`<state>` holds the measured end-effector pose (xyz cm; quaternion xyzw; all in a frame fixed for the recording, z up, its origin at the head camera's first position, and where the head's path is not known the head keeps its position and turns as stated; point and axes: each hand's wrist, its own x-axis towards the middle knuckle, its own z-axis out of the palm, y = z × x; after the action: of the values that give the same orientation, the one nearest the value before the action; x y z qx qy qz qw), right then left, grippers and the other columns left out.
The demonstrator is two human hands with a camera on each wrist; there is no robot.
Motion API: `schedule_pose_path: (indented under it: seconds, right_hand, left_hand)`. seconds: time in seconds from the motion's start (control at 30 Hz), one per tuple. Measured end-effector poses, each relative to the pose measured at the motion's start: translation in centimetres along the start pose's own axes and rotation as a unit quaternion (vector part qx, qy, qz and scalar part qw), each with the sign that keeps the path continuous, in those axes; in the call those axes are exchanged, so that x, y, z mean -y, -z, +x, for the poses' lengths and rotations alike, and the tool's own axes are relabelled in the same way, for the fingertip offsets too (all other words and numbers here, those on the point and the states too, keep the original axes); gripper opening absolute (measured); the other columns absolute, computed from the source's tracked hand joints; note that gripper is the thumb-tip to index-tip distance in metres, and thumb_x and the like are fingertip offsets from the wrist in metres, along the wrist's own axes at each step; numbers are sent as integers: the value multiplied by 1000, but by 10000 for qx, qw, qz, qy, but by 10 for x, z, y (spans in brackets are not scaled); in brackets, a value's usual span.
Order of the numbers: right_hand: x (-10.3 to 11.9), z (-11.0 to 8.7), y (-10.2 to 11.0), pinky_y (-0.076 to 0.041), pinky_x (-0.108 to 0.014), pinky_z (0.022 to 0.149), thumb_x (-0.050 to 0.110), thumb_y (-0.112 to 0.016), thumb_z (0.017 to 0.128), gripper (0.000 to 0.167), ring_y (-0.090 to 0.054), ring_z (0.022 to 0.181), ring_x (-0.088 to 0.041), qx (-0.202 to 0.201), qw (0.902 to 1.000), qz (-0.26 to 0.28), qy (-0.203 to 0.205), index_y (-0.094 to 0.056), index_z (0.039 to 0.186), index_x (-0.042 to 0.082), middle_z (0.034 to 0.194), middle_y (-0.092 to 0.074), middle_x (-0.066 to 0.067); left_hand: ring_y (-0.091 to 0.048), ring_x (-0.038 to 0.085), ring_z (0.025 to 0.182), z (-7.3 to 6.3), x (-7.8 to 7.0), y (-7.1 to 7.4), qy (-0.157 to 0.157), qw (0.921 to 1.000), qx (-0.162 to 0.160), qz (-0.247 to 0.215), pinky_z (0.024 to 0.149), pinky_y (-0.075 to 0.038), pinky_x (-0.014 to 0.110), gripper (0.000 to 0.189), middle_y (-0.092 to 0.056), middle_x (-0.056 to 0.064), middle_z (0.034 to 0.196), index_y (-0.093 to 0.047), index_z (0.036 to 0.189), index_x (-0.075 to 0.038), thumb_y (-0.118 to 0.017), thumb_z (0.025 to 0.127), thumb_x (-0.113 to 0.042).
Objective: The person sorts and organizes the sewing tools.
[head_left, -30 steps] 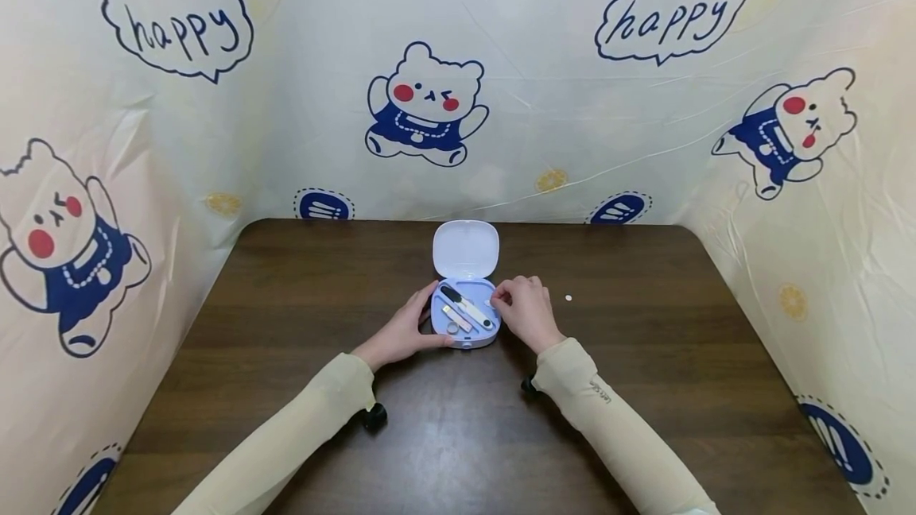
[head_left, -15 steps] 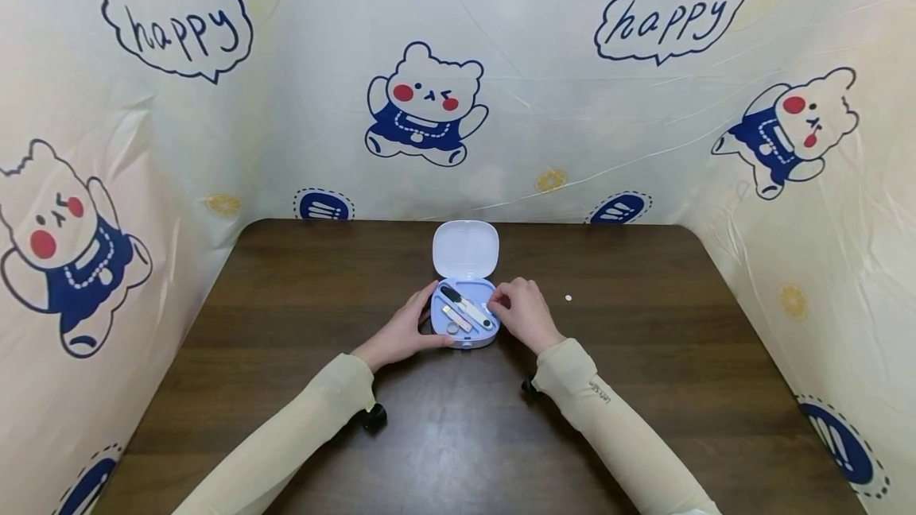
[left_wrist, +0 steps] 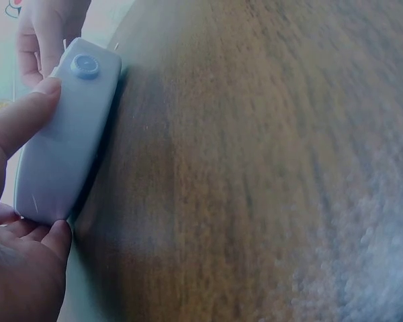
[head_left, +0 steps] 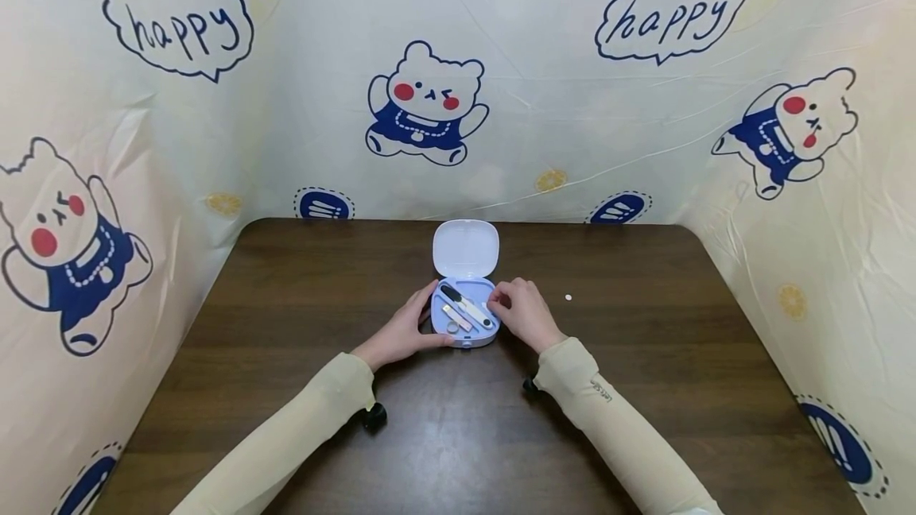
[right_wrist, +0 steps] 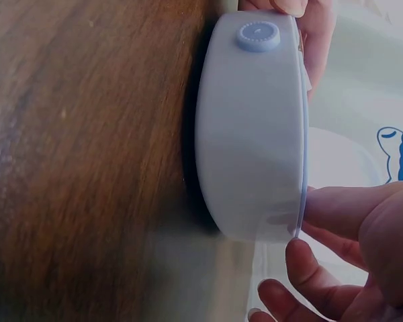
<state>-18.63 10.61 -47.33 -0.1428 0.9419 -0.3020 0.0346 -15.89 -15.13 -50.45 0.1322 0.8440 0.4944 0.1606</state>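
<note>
A light-blue case point(head_left: 467, 343) stands on the table with its lid point(head_left: 466, 249) raised at the back. My left hand point(head_left: 406, 329) holds it by the left side, thumb along the front wall near the round catch point(left_wrist: 85, 66). Inside lie a long white tool with a black end point(head_left: 465, 307), a short pale strip point(head_left: 456, 318) and a small silvery ring point(head_left: 452, 328). My right hand point(head_left: 525, 312) reaches over the right rim, fingers bent into the right compartment beside tiny white pieces point(head_left: 484, 305). I cannot tell whether its fingertips pinch one.
A small white disc point(head_left: 568, 297) lies on the brown wooden table point(head_left: 343, 276), right of the right hand. A printed cloth point(head_left: 515, 173) with bears hangs behind the table and along both sides.
The right fingertips have shifted slightly left, further over the compartment, and stayed there for the last half second. The left hand and the case keep their place.
</note>
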Motion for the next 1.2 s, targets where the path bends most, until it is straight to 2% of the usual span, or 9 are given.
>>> schedule_pose_path:
  seconds: [0.13,0.27,0.47,0.67,0.9,1.2]
  right_hand:
    - [0,0,1,-45,-35,76,17,-77,96,4,-51,90,-24,-4,10000,-37,77,-78,96,13,89,-60,-4]
    - [-2,-1,2,-44,-39,84,19,-78,96,6,-52,95,-26,-45,9997,-65,210,-78,99,15,96,-63,-6]
    - [-10,-6,5,-45,-47,93,20,-77,96,11,-56,104,-29,-277,9977,90,612,-78,106,16,108,-69,-8]
    - [-21,-10,10,-46,-52,97,18,-74,98,13,-58,107,-31,-457,9948,148,896,-79,110,15,110,-71,-7]
    - [-31,-12,20,-47,-54,100,17,-73,99,15,-60,113,-36,-388,9955,114,858,-78,112,11,111,-76,-7]
    - [-49,-20,33,-44,-58,104,18,-72,100,17,-57,115,-36,-252,9989,13,390,-77,114,9,113,-75,-9]
  left_hand:
    - [-31,28,155,0,0,0,27,10000,12,16,123,-33,44,114,-18,15,171,-13,168,-12,-88,86,-35]
    - [-31,28,154,0,0,0,39,10000,-17,35,123,-33,43,114,-19,14,171,-14,168,-12,-89,85,-35]
    - [-30,30,154,2,1,-1,-197,9998,-22,-36,123,-33,43,112,-20,19,170,-14,167,-5,-88,86,-28]
    - [-31,31,154,2,1,-1,-248,9997,-42,-43,122,-33,43,112,-20,20,169,-14,167,-4,-89,86,-25]
    - [-32,32,154,1,0,0,-218,9998,-40,-23,122,-34,44,112,-20,20,170,-14,167,-5,-88,86,-28]
    - [-33,31,153,1,1,-2,-185,9998,-42,6,122,-34,43,113,-20,19,170,-14,167,-6,-89,86,-30]
